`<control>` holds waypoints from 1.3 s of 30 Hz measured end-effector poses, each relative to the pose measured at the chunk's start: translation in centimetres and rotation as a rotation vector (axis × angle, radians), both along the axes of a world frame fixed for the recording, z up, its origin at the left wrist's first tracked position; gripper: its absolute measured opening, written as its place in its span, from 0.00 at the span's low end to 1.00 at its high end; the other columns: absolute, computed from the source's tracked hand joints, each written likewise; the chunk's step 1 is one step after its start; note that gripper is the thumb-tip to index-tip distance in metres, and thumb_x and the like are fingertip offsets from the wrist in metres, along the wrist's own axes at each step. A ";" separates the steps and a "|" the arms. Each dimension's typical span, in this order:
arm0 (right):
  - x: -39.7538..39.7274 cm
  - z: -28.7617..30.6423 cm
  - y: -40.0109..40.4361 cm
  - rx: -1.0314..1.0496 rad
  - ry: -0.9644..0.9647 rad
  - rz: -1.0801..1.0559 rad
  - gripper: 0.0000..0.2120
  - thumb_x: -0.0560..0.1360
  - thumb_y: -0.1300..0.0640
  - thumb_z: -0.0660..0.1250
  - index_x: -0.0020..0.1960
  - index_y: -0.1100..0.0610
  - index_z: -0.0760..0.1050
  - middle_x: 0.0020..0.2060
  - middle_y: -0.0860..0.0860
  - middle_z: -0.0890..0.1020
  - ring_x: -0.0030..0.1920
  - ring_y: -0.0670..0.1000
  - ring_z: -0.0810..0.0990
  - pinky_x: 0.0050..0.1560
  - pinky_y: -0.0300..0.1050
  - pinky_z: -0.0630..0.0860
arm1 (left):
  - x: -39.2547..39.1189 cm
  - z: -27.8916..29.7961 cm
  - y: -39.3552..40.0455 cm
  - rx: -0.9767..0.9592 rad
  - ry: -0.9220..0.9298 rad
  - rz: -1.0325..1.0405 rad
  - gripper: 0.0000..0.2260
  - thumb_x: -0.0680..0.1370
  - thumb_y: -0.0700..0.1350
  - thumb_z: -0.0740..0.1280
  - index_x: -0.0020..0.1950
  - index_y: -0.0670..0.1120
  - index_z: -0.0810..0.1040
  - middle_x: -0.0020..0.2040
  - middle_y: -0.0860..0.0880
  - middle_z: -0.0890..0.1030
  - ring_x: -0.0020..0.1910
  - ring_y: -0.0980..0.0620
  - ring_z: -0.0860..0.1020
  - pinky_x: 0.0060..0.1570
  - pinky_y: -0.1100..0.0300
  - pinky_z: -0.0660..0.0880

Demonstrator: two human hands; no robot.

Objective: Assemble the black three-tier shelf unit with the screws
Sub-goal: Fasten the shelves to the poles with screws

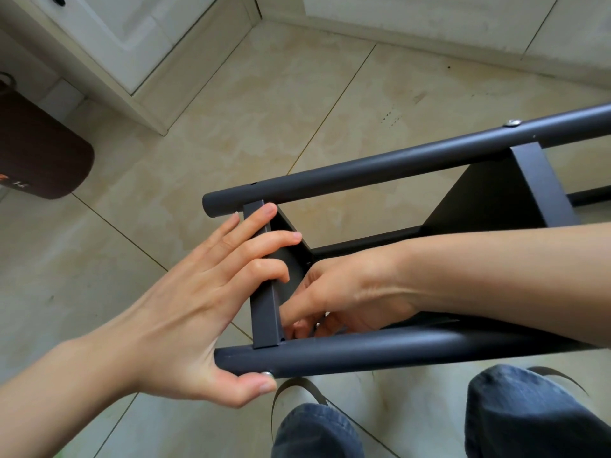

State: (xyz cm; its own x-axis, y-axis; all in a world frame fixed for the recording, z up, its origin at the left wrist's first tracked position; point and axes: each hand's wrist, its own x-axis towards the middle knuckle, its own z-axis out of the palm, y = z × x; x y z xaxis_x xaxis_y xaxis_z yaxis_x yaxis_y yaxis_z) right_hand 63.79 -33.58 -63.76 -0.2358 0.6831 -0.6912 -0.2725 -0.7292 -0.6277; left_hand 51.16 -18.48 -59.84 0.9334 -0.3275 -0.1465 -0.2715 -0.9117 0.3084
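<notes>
The black shelf unit lies on its side over the tiled floor. Its near tube leg (380, 350) and far tube leg (380, 168) run left to right. An end shelf panel (264, 312) stands between them at the left. My left hand (198, 302) grips this end: fingers curl over the panel's edge and the thumb presses a silver screw (268, 375) in the near leg. My right hand (344, 292) reaches inside the frame, fingertips pinching something small at the panel's lower corner, mostly hidden. A second shelf panel (515, 190) sits farther right, with a fitted screw (512, 122) above it.
My knees in dark jeans (529, 411) are just below the frame, with sandal straps (297, 391) showing. A brown rounded object (39, 150) sits at the left. White cabinets (139, 38) line the back, over beige floor tiles (264, 110).
</notes>
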 end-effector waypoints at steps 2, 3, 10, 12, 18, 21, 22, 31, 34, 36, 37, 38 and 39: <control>0.1 0.0 0.0 0.009 0.028 -0.013 0.05 0.78 0.59 0.67 0.44 0.57 0.77 0.30 0.49 0.77 0.32 0.46 0.74 0.38 0.39 0.73 | 0.0 0.0 0.0 -0.009 0.000 0.001 0.33 0.66 0.66 0.67 0.63 0.46 0.72 0.77 0.48 0.65 0.81 0.43 0.51 0.77 0.43 0.52; 0.2 0.0 0.0 0.012 0.036 -0.010 0.06 0.78 0.59 0.66 0.42 0.57 0.77 0.30 0.49 0.77 0.32 0.46 0.75 0.38 0.39 0.73 | 0.0 0.0 0.0 -0.012 0.000 0.002 0.32 0.66 0.66 0.67 0.63 0.47 0.71 0.77 0.48 0.65 0.81 0.43 0.51 0.76 0.43 0.52; 0.7 0.2 0.1 -0.050 0.010 0.022 0.09 0.77 0.56 0.66 0.38 0.55 0.79 0.29 0.48 0.79 0.33 0.48 0.74 0.37 0.40 0.71 | 0.0 -0.1 0.0 -0.007 0.002 0.002 0.33 0.66 0.66 0.68 0.63 0.47 0.71 0.77 0.48 0.65 0.81 0.42 0.50 0.76 0.43 0.53; 0.5 0.2 0.1 -0.049 -0.008 0.028 0.09 0.77 0.56 0.66 0.38 0.54 0.77 0.28 0.48 0.76 0.32 0.47 0.72 0.37 0.39 0.69 | 0.0 -0.1 0.0 -0.013 0.000 0.004 0.33 0.66 0.66 0.68 0.63 0.47 0.71 0.77 0.49 0.64 0.81 0.42 0.50 0.76 0.43 0.53; 0.4 0.2 0.0 -0.035 0.008 0.034 0.09 0.78 0.55 0.65 0.39 0.54 0.76 0.32 0.48 0.78 0.32 0.46 0.74 0.37 0.39 0.71 | 0.0 -0.2 0.1 -0.022 -0.001 0.002 0.33 0.66 0.66 0.68 0.63 0.47 0.72 0.77 0.49 0.64 0.81 0.42 0.50 0.76 0.42 0.53; 0.5 0.1 0.0 -0.028 0.004 0.019 0.09 0.77 0.56 0.65 0.39 0.55 0.78 0.32 0.49 0.80 0.34 0.47 0.75 0.40 0.41 0.72 | 0.0 -0.3 0.2 -0.024 -0.002 0.002 0.33 0.66 0.66 0.68 0.62 0.45 0.74 0.77 0.49 0.64 0.81 0.42 0.50 0.75 0.40 0.54; 0.5 0.0 0.0 -0.025 -0.010 0.021 0.08 0.77 0.56 0.66 0.39 0.55 0.78 0.30 0.48 0.79 0.33 0.47 0.75 0.39 0.41 0.72 | 0.0 -0.3 0.2 -0.025 -0.001 0.002 0.33 0.66 0.66 0.68 0.61 0.44 0.74 0.77 0.49 0.64 0.81 0.42 0.50 0.75 0.40 0.54; 0.6 -0.1 0.1 -0.028 0.018 0.035 0.09 0.76 0.54 0.64 0.38 0.53 0.78 0.31 0.48 0.79 0.31 0.46 0.73 0.34 0.38 0.72 | 0.0 -0.3 0.1 -0.036 -0.002 0.007 0.32 0.66 0.66 0.68 0.61 0.45 0.74 0.78 0.49 0.64 0.81 0.43 0.50 0.76 0.41 0.54; 0.6 -0.2 0.1 -0.026 0.013 0.016 0.13 0.75 0.56 0.66 0.32 0.53 0.79 0.30 0.49 0.79 0.31 0.48 0.73 0.35 0.39 0.71 | 0.0 -0.2 0.1 -0.037 -0.002 0.010 0.33 0.66 0.66 0.68 0.61 0.44 0.74 0.78 0.49 0.63 0.81 0.43 0.50 0.76 0.42 0.54; 0.5 -0.3 0.2 -0.027 -0.029 0.018 0.15 0.75 0.56 0.67 0.30 0.53 0.79 0.28 0.48 0.78 0.30 0.47 0.73 0.34 0.39 0.70 | 0.0 -0.2 0.2 -0.037 0.000 0.008 0.33 0.66 0.66 0.68 0.61 0.44 0.74 0.78 0.49 0.64 0.81 0.43 0.50 0.75 0.41 0.54; 0.4 -0.3 0.2 -0.028 -0.040 0.028 0.14 0.75 0.56 0.67 0.31 0.53 0.79 0.27 0.48 0.78 0.29 0.46 0.73 0.33 0.38 0.70 | 0.0 -0.2 0.1 -0.035 0.000 0.008 0.33 0.66 0.66 0.68 0.61 0.44 0.74 0.78 0.49 0.64 0.81 0.43 0.50 0.75 0.41 0.54; 0.4 -0.3 0.2 -0.026 -0.040 0.040 0.13 0.75 0.55 0.67 0.32 0.53 0.79 0.28 0.47 0.78 0.29 0.46 0.73 0.33 0.38 0.70 | 0.0 -0.2 0.1 -0.033 -0.001 0.009 0.33 0.66 0.66 0.68 0.61 0.44 0.74 0.78 0.48 0.64 0.81 0.43 0.50 0.75 0.41 0.55; 0.4 -0.3 0.2 -0.023 -0.029 0.049 0.12 0.75 0.55 0.66 0.33 0.53 0.78 0.28 0.47 0.78 0.29 0.46 0.72 0.34 0.38 0.70 | 0.0 -0.2 0.1 -0.033 -0.001 0.009 0.33 0.66 0.66 0.68 0.61 0.44 0.74 0.78 0.49 0.64 0.81 0.43 0.50 0.75 0.41 0.55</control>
